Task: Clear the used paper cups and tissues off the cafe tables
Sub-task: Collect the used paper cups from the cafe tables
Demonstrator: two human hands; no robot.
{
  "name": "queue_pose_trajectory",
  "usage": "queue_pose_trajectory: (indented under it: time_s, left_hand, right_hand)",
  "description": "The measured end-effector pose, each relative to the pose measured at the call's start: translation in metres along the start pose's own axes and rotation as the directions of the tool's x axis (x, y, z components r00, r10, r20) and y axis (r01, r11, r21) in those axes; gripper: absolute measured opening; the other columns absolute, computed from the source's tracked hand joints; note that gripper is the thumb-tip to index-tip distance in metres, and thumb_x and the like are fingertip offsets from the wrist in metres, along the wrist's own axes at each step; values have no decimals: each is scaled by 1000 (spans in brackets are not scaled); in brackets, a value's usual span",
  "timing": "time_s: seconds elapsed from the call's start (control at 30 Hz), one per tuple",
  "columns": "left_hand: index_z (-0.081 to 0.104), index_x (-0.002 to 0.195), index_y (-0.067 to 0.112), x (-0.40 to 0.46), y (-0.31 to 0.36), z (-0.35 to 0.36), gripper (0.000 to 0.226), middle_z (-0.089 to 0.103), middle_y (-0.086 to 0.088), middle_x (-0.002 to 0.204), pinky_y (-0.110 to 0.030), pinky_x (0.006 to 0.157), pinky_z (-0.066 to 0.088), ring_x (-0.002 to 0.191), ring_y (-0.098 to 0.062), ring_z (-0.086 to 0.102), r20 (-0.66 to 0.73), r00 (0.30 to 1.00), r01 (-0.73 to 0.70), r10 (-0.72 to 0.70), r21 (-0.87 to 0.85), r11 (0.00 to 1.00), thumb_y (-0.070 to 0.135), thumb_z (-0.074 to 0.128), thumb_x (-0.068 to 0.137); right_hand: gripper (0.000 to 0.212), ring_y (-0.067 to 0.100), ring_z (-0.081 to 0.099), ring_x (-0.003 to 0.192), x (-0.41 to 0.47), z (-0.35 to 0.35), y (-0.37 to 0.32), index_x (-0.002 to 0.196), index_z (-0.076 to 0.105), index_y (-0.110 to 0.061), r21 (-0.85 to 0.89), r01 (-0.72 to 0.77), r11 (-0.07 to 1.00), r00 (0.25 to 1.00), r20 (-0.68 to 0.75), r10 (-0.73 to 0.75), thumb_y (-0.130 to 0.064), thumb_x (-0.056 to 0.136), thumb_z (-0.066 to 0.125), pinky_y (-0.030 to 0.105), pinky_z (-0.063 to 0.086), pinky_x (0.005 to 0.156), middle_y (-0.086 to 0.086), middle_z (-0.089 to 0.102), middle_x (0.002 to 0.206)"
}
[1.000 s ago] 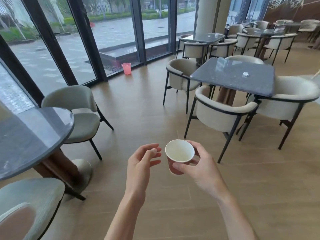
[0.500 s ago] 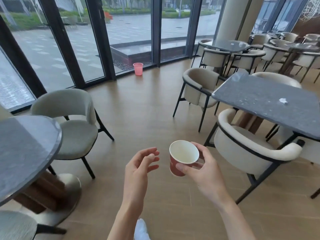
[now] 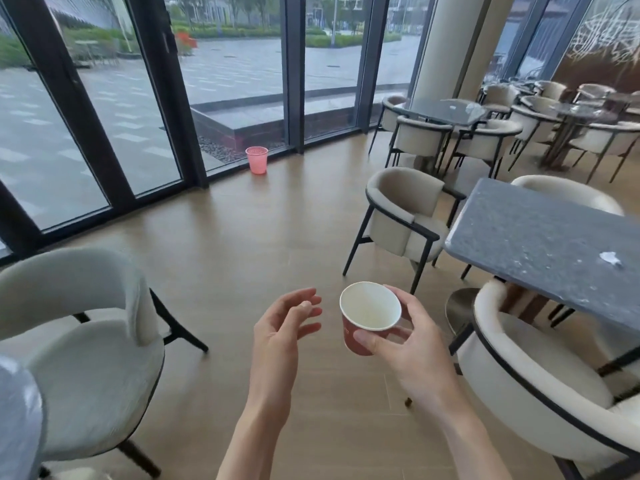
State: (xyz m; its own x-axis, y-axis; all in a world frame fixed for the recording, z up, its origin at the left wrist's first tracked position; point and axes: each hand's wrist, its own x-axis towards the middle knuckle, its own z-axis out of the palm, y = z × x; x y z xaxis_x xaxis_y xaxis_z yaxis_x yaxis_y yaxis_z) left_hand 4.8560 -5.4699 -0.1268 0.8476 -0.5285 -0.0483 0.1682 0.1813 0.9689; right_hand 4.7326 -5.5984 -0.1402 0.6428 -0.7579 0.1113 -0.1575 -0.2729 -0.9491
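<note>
Our right hand [image 3: 412, 344] is the grip, thumb and fingers pinching a red paper cup [image 3: 369, 318], thin-walled, white inside, seemingly empty. We should hold it lightly and level, so it neither crushes nor drips. Our left hand [image 3: 282, 327] hangs beside it, loosely spread, holding nothing. Right of the grip, a crumpled tissue [image 3: 610, 258] lies on the speckled stone desk [image 3: 540, 237]. Far ahead stands a pink mesh bin [image 3: 257, 160].

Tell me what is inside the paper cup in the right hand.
The paper cup held by the right hand shows only a bare white inside; no liquid or tissue is visible.
</note>
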Motion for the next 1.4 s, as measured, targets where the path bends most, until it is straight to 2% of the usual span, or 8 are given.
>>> queue_pose_trajectory:
  time_s: [0.33, 0.63, 0.73, 0.9, 1.0, 1.13, 1.27, 1.4]
  left_hand:
    - [74, 106, 9, 237, -23, 31, 23, 78, -6, 102, -37, 86, 56, 100, -26, 72, -47, 999, 28, -26, 43, 999, 5, 53, 99]
    - [73, 108, 8, 459, 24, 83, 23, 77, -8, 104, -40, 88, 56, 100, -24, 72, -56, 994, -96, 98, 24, 995, 5, 53, 99]
    - [73, 108, 9, 520, 12, 90, 23, 77, -8, 103, -39, 87, 55, 100, -26, 72, -65, 995, -74, 74, 3, 997, 5, 53, 99]
    - [73, 109, 9, 639, -10, 93, 23, 77, -8, 104, -38, 86, 55, 101, -25, 72, -64, 998, -7, 8, 6, 1000, 6, 53, 99]
    - [73, 109, 10, 727, -14, 93, 23, 77, -6, 104, -40, 89, 56, 101, -23, 72, -51, 999, 6, -6, 5, 1000, 6, 53, 99]
    - [73, 107, 10, 852, -4, 100, 21, 77, -6, 105, -41, 91, 57, 102, -24, 71, -14, 1000, 14, -14, 1, 1000, 6, 54, 99]
    - [72, 109, 9, 955, 13, 126, 20, 77, -6, 105, -41, 93, 56, 101, -22, 71, 86, 996, 3, -5, 17, 1000, 7, 55, 99]
    - [74, 107, 12, 1033, 13, 165, 25, 77, -5, 107, -42, 92, 56, 102, -22, 72, 180, 983, 19, -27, 44, 999, 22, 62, 87]
  right_hand:
    - [68, -9, 61, 105, 244, 61, 49, 126, 57, -40, 64, 19, 998, 1000, 17, -20, -29, 69, 92, 20, 55, 85, -16, 64, 124]
    - [67, -11, 62, 99, 483, 87, 17, 125, 55, -42, 89, 76, 993, 993, 86, -83, -27, 70, 91, 6, 48, 76, -14, 64, 123]
    - [65, -11, 62, 98, 542, 103, 27, 119, 56, -45, 79, 70, 994, 993, 94, -77, -26, 69, 92, 8, 49, 75, -18, 64, 120]
    - [68, -2, 67, 102, 654, 138, 53, 125, 57, -44, 72, 29, 997, 995, 95, -36, -31, 69, 93, 26, 57, 87, -16, 66, 123]
    - [69, -4, 66, 102, 732, 163, 63, 127, 57, -42, 55, 27, 998, 996, 84, -31, -35, 68, 92, 22, 55, 86, -16, 65, 124]
    - [66, -7, 64, 100, 840, 195, 59, 126, 58, -39, 41, 23, 999, 999, 41, -25, -27, 70, 91, 10, 51, 78, -14, 65, 123]
    - [64, -7, 63, 104, 931, 204, 47, 123, 58, -41, 40, 23, 999, 999, -38, -21, -25, 71, 91, 9, 49, 80, -15, 65, 123]
    - [66, -8, 62, 106, 1001, 195, 54, 128, 58, -36, 40, -10, 999, 993, -116, 15, -25, 72, 90, 11, 51, 81, -15, 64, 124]
